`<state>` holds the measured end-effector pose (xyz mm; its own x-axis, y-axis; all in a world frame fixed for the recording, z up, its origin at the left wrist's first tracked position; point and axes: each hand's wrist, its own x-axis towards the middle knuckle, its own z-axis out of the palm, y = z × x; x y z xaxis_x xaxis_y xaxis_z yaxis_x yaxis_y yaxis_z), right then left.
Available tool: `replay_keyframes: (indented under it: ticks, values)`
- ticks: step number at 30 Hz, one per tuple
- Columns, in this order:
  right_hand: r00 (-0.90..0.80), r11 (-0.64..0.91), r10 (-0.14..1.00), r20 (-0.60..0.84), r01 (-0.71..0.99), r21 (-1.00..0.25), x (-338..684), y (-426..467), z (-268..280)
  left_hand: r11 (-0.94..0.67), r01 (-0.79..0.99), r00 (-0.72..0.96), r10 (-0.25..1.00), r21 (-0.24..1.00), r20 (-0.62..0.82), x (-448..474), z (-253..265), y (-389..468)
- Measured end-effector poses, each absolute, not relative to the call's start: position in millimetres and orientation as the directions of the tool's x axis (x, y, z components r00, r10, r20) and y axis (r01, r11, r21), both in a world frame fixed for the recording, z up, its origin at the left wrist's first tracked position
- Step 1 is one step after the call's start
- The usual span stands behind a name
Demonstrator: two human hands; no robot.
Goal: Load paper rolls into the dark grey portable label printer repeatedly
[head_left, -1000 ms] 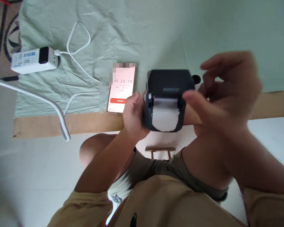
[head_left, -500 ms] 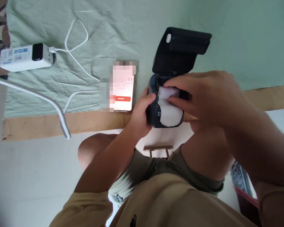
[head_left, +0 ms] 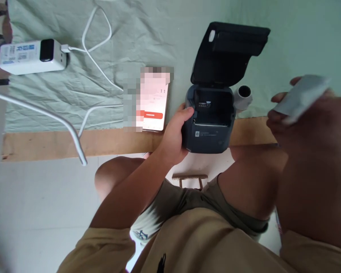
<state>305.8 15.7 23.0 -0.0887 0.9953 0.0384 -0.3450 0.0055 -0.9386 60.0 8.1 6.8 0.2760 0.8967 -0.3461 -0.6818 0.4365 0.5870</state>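
Observation:
My left hand (head_left: 174,132) grips a dark blue portable printer (head_left: 208,143) by its left side, thumb on the rim. The printer's black lid (head_left: 224,55) stands open, and its paper compartment (head_left: 213,110) is empty. Off to the right, apart from the printer, my right hand (head_left: 298,113) is closed on a piece of white paper (head_left: 301,94). Motion blurs it, so I cannot tell whether it is a roll or a folded strip. Beside the printer's right edge is a small white paper roll (head_left: 238,103) with a dark hole in its end.
A phone (head_left: 153,102) with its screen lit lies left of the printer, partly pixelated. Farther left, a white power bank (head_left: 31,57) has a white cable (head_left: 96,64) plugged in. A pale bar (head_left: 59,121) crosses above the wooden table edge (head_left: 74,146). Green cloth (head_left: 130,30) covers the table.
My right hand has drawn the white paper out of the printer's compartment and moved right with it. The small roll beside the printer now shows. My left hand still holds the printer.

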Motion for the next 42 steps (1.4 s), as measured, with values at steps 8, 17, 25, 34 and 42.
replay_keyframes:
  ticks: [8, 17, 25, 34, 42]
  values:
    - [0.264, 0.089, 0.901, 0.345, 0.665, -0.741, 323, 28, 6, 0.404, -0.701, 0.291, 0.914, 0.588, -0.282, 62, 6, 10]
    - [0.100, 0.153, 0.867, 0.488, 0.879, -0.452, 308, 24, 23, 0.335, -0.683, 0.236, 0.942, 0.649, -0.238, 63, 1, 11]
    - [-0.015, 0.075, 0.983, 0.183, 0.943, -0.324, 247, 38, 18, 0.338, -0.684, 0.236, 0.941, 0.646, -0.243, 65, 3, 12]
    - [-0.110, 0.470, 0.813, 0.572, 0.704, -0.533, 257, 23, 45, 0.373, -0.694, 0.267, 0.928, 0.616, -0.261, 62, 6, 10]
    - [-0.509, 0.665, 0.689, 0.516, 0.727, -0.171, 223, 23, 60, 0.365, -0.712, 0.277, 0.931, 0.599, -0.238, 66, 10, 6]
